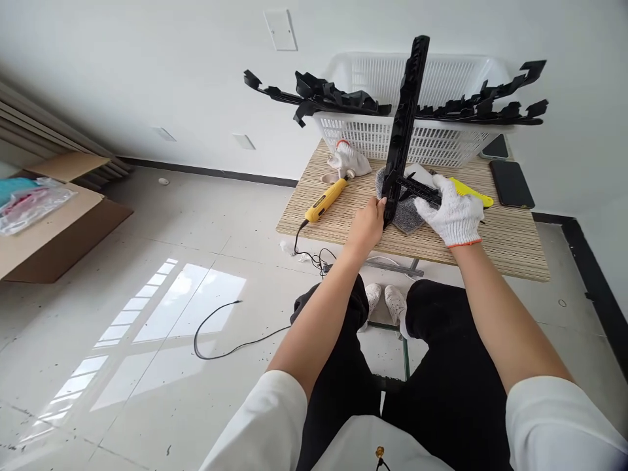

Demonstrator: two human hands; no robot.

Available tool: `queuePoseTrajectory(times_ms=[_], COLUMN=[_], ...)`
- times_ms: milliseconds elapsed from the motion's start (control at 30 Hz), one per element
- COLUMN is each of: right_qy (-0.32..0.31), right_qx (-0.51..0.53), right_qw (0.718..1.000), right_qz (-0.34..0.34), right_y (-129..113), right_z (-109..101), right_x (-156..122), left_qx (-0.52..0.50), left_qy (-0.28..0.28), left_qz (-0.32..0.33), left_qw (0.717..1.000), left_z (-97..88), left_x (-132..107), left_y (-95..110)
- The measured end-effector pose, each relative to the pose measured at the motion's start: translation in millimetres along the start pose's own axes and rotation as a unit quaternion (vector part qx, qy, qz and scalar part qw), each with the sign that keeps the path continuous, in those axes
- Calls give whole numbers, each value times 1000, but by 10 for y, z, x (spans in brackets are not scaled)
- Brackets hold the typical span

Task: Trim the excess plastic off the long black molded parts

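Holding black strip (pixel 403 124) by its lower end in bare left hand (pixel 369 226), likely to steady it; gloved right hand (pixel 451 209) grips slim black piece (pixel 422 190) at its side. Grey cloth (pixel 410 217) between hands probably pads the worktop (pixel 510 239).

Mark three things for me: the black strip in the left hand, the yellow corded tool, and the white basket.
Black strip (pixel 403 118): head view, middle of its length.
Yellow corded tool (pixel 326 200): head view, middle of its handle.
White basket (pixel 434 148): head view, slotted front wall.
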State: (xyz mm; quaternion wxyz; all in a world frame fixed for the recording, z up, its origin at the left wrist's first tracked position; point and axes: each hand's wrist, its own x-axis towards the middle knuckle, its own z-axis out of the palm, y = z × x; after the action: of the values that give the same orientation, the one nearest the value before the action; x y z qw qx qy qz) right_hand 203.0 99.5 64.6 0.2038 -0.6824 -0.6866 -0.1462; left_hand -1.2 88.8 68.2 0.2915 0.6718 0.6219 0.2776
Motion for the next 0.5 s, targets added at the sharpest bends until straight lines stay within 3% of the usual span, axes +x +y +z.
queuePoseTrajectory(times_ms=[133, 300, 500], right_qy=[-4, -53, -79], right_qx=[13, 8, -21], right_qw=[1000, 999, 996], right_qz=[10, 2, -40], right_y=[-8, -22, 2], right_z=[17, 31, 74], right_x=[-2, 18, 45], left_qx=[-22, -58, -62], left_qy=[-2, -13, 10], left_qz=[-4, -23, -20], left_qw=[1000, 998, 998], left_z=[-13, -3, -17], left_x=[42, 60, 33], left_y=[-27, -37, -65])
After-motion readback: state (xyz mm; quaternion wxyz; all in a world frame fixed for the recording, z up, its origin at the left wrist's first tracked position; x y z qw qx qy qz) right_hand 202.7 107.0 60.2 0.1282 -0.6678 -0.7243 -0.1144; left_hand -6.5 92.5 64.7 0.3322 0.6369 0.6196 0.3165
